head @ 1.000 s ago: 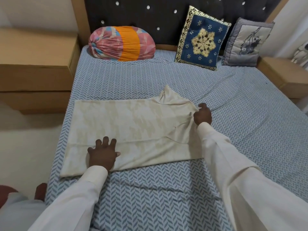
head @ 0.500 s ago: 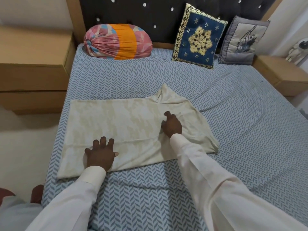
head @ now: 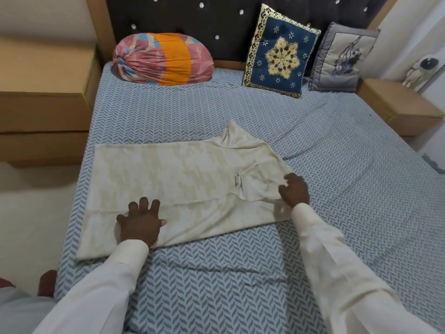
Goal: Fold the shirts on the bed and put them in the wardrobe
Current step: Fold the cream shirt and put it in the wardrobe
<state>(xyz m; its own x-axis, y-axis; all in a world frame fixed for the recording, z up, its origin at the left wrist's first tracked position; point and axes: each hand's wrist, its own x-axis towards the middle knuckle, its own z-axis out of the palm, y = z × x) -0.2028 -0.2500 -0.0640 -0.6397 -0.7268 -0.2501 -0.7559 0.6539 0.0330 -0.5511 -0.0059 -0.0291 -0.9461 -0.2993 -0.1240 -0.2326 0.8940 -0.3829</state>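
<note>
**Cream shirt (head: 168, 184) laid flat on the bed (head: 216, 285)**

The shirt is spread across the blue-patterned sheet. It is pressed down near its front edge by the left hand (head: 139, 222), fingers spread. Its right end is touched by the right hand (head: 295, 189), fingers curled; whether cloth is pinched cannot be told.

Fingers (head: 285, 183) of the right hand (head: 295, 190) blurred, grip on shirt (head: 180, 184) unclear.

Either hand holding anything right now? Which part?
Left hand only presses flat on the cream patterned shirt near its near edge. Right hand curls at its folded right edge; grip cannot be told.
</note>
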